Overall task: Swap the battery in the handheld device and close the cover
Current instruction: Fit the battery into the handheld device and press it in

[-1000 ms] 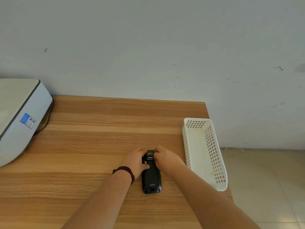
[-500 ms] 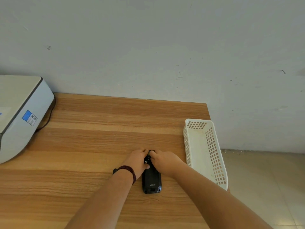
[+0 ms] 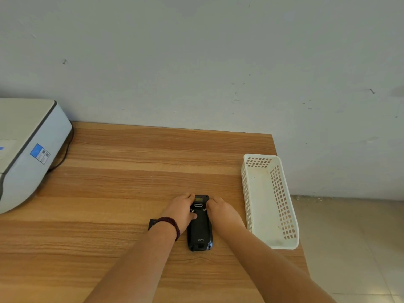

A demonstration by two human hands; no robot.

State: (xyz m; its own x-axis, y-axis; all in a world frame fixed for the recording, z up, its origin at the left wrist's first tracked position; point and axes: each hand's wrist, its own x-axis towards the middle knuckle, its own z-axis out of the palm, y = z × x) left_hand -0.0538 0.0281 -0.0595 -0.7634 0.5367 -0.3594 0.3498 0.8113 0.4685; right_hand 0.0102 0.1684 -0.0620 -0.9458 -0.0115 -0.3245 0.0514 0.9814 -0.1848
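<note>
A black handheld device (image 3: 200, 230) lies face down on the wooden table (image 3: 131, 171), its back cover on and its far end pointing at the wall. My left hand (image 3: 180, 209) grips its upper left side, thumb pressed on the back. My right hand (image 3: 223, 212) grips its upper right side. A flat black piece, possibly a battery (image 3: 152, 224), lies on the table beside my left wrist, mostly hidden by it.
An empty white perforated plastic basket (image 3: 284, 215) stands at the table's right edge, close to my right forearm. A white printer (image 3: 24, 154) with a cable sits at the far left. The wall runs along the table's back edge; tiled floor lies to the right.
My right hand has slid off the top of the device to its right side, uncovering the far end. The device has stayed where it was.
</note>
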